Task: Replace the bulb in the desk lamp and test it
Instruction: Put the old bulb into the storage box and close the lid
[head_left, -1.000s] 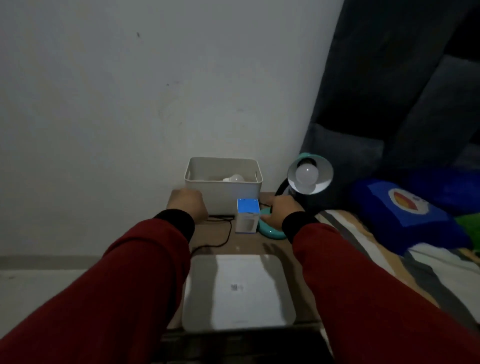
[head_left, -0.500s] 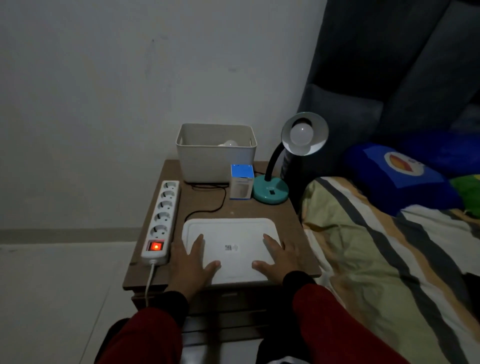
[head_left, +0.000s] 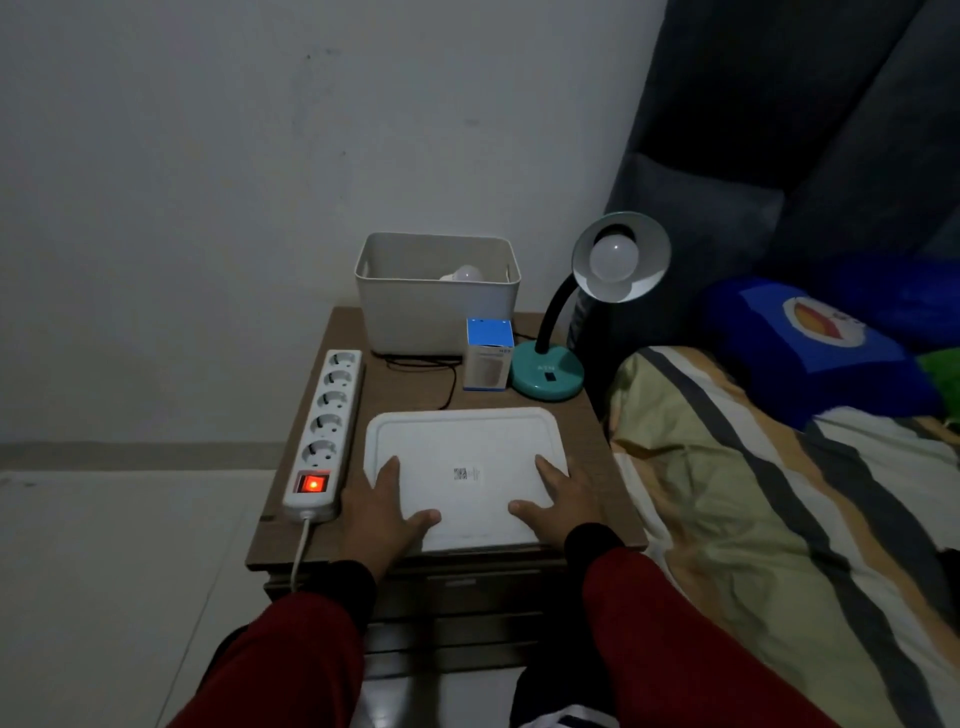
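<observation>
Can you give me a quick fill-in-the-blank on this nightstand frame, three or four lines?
1. Both hands, left hand and right hand, lie flat on the white ____.
2. The switch on the power strip glows ____.
3. The small blue-topped box stands between the white bin and the base of the ____.
4. A loose bulb lies inside the ____.

Missing words: tray; red; lamp; bin
</observation>
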